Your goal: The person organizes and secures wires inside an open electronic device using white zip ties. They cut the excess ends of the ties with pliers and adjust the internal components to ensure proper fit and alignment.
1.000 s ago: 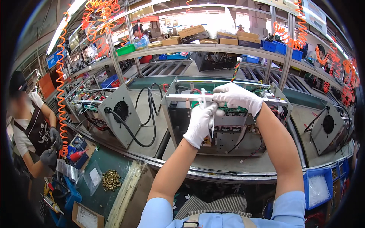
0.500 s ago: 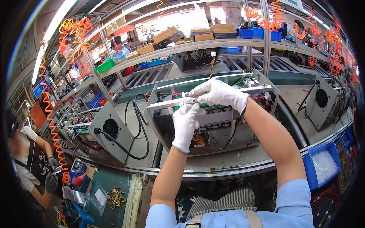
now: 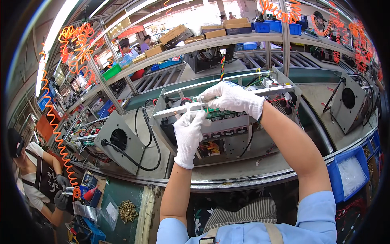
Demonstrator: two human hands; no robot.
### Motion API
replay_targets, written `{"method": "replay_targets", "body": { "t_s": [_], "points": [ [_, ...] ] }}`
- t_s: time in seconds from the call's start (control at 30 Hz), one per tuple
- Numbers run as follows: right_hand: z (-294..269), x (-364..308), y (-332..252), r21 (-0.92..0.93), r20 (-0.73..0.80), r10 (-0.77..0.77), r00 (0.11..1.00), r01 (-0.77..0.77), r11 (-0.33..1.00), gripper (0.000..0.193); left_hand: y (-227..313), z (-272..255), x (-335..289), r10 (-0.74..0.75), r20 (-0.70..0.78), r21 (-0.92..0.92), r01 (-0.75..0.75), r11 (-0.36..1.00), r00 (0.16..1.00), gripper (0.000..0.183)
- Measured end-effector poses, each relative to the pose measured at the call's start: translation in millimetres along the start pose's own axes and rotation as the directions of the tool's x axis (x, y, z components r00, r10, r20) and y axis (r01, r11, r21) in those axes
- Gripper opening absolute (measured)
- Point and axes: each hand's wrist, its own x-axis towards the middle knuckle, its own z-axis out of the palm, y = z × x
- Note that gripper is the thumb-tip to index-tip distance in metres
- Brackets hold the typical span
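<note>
Crossbar [image 3: 170, 111] | left hand [image 3: 188, 132] at near side | right hand [image 3: 232, 99] over top | both grips curled, hold unclear

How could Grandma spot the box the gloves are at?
Find the bench crossing the picture. On it, straight ahead of the blue sleeves, sits a wide, open metal box. Its neighbours, the left box and right box, each show a round black vent; this one has the left hand and right hand at its top bar.
</note>
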Motion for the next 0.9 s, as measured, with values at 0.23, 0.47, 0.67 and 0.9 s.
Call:
{"method": "replay_targets", "body": {
  "t_s": [0.23,0.47,0.67,0.9],
  "points": [
    [0.6,1.7,8.2,-0.046,-0.015,-0.068,0.998,0.067,0.997,0.033,-2.4,2.3,0.3,0.002,0.003,-0.022,-0.002,1.0,1.0,0.016],
    [13.2,-4.6,13.2,-0.321,-0.087,-0.204,0.975,0.166,0.932,0.026,12.9,15.6,18.3,0.091,-0.067,0.172,-0.078,0.982,0.994,0.021],
    [10.4,-18.1,1.8,-0.488,-0.158,-0.204,0.966,0.103,0.867,0.02,24.5,16.5,24.5,0.381,0.009,0.7,-0.278,0.658,0.925,0.021],
    [9.3,-17.7,-3.1,-0.461,-0.126,-0.085,0.988,0.017,0.887,0.023,29.7,25.6,9.3,0.11,-0.063,0.057,-0.106,0.993,0.992,0.007]
  ]
}}
